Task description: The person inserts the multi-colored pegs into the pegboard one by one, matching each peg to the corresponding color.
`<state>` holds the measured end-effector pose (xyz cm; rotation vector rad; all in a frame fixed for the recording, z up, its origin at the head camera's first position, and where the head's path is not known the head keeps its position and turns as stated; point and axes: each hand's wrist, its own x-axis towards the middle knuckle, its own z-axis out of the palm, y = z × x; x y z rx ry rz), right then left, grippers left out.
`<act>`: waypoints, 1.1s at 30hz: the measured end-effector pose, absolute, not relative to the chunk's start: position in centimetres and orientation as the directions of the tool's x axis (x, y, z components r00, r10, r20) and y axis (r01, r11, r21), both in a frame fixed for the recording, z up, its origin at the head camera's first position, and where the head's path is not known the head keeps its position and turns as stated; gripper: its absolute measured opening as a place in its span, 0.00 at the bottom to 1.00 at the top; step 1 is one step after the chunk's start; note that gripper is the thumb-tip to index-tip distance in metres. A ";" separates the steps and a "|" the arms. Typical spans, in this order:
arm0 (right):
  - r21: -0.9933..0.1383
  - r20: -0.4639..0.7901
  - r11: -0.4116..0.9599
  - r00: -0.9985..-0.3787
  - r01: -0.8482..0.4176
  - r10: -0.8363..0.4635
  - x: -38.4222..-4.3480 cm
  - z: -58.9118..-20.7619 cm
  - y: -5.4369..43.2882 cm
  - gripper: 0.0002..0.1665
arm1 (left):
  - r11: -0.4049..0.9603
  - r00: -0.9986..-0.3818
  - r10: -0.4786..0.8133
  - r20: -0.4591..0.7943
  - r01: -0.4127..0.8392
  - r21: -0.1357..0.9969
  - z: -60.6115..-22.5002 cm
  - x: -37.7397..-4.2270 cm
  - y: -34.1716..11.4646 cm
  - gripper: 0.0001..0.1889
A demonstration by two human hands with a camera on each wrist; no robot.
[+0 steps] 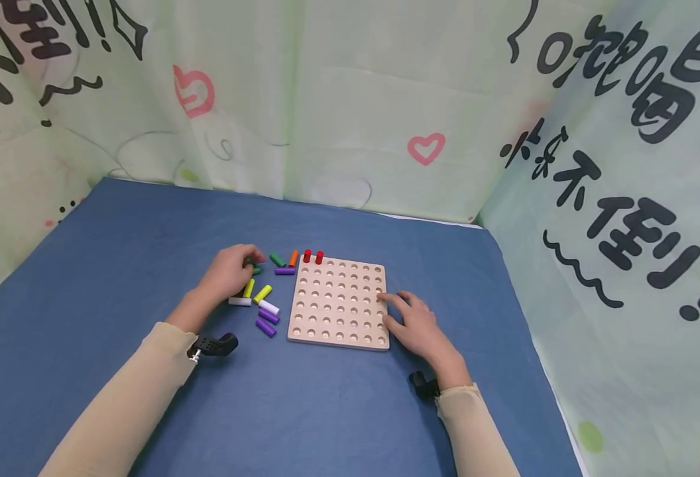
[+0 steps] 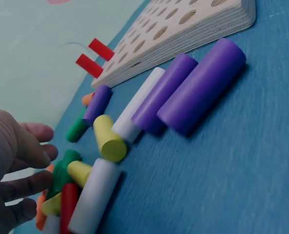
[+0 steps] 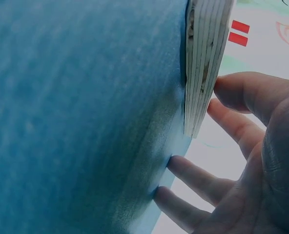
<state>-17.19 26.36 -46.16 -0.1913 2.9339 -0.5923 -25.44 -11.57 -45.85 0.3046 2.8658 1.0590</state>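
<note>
A pale wooden pegboard [image 1: 333, 299] with rows of round holes lies on the blue cloth. Two red pegs [image 1: 319, 258] stand upright in its far left corner. Over a cluster of loose pegs left of the board is my left hand [image 1: 225, 271], its fingers slightly bent. In the left wrist view those fingertips hover by a green peg [image 2: 61, 170] and a red peg [image 2: 69, 207], with nothing seen gripped. My right hand [image 1: 414, 324] rests at the board's right edge. Its thumb and a finger touch the board, and other fingertips [image 3: 163, 194] reach the cloth.
Purple pegs [image 1: 266, 328], white pegs [image 1: 269, 307], yellow pegs [image 1: 262, 294], an orange peg [image 1: 293, 258] and a green peg [image 1: 277, 260] lie between my left hand and the board. Pale printed curtains [image 1: 350, 99] hang behind the table and along its sides.
</note>
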 end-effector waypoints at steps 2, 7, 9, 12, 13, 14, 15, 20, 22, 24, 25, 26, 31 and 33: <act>-0.395 -0.113 0.914 -0.982 -0.095 -0.151 -17.2 -46.1 26.3 0.28 | 0.748 -0.979 0.200 -0.024 0.137 0.650 -45.7 -25.2 -12.0 0.15; -0.395 -0.120 0.915 -0.983 -0.084 -0.142 -17.2 -46.0 26.4 0.28 | 0.762 -0.978 0.186 -0.095 0.083 0.642 -45.2 -24.6 -12.6 0.15; -0.394 -0.119 0.915 -0.983 -0.084 -0.142 -17.1 -46.0 26.4 0.28 | 0.768 -0.977 0.187 -0.103 0.080 0.636 -45.0 -24.2 -12.7 0.16; -0.393 -0.119 0.916 -0.983 -0.086 -0.143 -17.2 -46.0 26.3 0.28 | 0.785 -0.975 0.201 -0.089 0.106 0.610 -44.7 -23.4 -12.9 0.17; -0.393 -0.118 0.916 -0.982 -0.087 -0.144 -17.2 -46.0 26.3 0.28 | 0.794 -0.975 0.206 -0.087 0.114 0.597 -44.6 -23.2 -12.9 0.16; -0.394 -0.118 0.915 -0.982 -0.089 -0.146 -17.2 -46.0 26.2 0.28 | 0.804 -0.974 0.213 -0.082 0.126 0.582 -44.7 -22.9 -13.0 0.16; -0.395 -0.118 0.915 -0.982 -0.089 -0.147 -17.2 -46.0 26.2 0.29 | 0.812 -0.973 0.216 -0.078 0.135 0.568 -44.7 -22.7 -13.0 0.15; -0.399 -0.116 0.912 -0.982 -0.090 -0.148 -17.2 -46.0 26.2 0.29 | 0.843 -0.976 0.203 -0.076 0.135 0.521 -44.9 -21.7 -13.1 0.12; -0.400 -0.116 0.912 -0.982 -0.089 -0.147 -17.2 -46.0 26.2 0.29 | 0.851 -0.979 0.189 -0.077 0.125 0.510 -45.0 -21.6 -13.0 0.13; -0.399 -0.116 0.913 -0.982 -0.089 -0.146 -17.3 -46.0 26.3 0.28 | 0.857 -0.982 0.177 -0.073 0.117 0.502 -45.1 -21.5 -12.9 0.14; -0.397 -0.115 0.913 -0.983 -0.089 -0.146 -17.3 -46.0 26.3 0.28 | 0.859 -0.982 0.175 -0.066 0.119 0.498 -45.2 -21.5 -12.8 0.14; -0.397 -0.116 0.914 -0.983 -0.088 -0.145 -17.3 -46.0 26.3 0.28 | 0.860 -0.983 0.171 -0.060 0.120 0.496 -45.3 -21.6 -12.8 0.14; -0.395 -0.125 0.915 -0.981 -0.086 -0.146 -17.2 -46.0 26.3 0.29 | 0.861 -0.985 0.170 -0.038 0.130 0.492 -45.5 -21.6 -12.6 0.17; -0.397 -0.124 0.914 -0.982 -0.085 -0.145 -17.2 -46.0 26.2 0.29 | 0.862 -0.985 0.172 -0.031 0.135 0.488 -45.6 -21.6 -12.5 0.18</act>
